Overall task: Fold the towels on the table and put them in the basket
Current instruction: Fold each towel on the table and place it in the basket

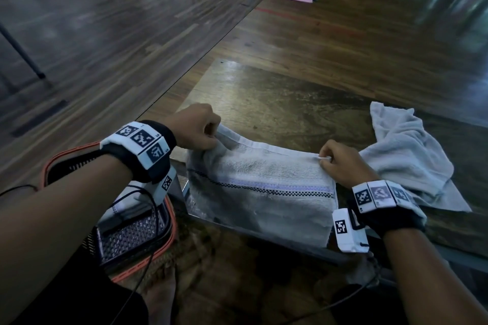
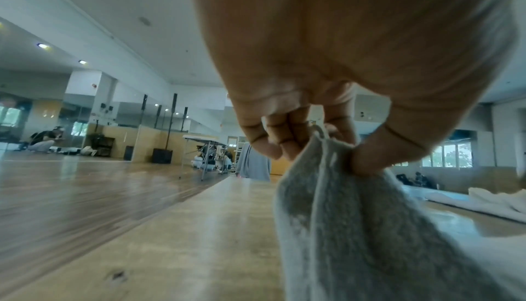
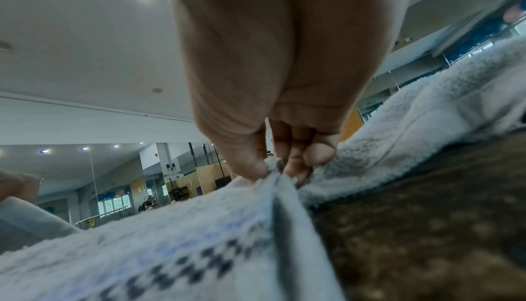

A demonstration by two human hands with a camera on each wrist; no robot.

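Low wooden table (image 1: 290, 103), worn brown top. Striped towel (image 1: 261, 192) lies at near edge, front part hanging over. Crumpled plain towel (image 1: 404, 155) lies at right, just beside it.

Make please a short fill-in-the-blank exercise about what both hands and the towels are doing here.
1. Both hands pinch the far edge of the white terry towel with a checked stripe, which hangs over the table's ____ edge.
2. The crumpled plain white towel lies beside the ____ hand.
3. The orange-rimmed mesh basket sits under the ____ forearm.

Missing words: near; right; left
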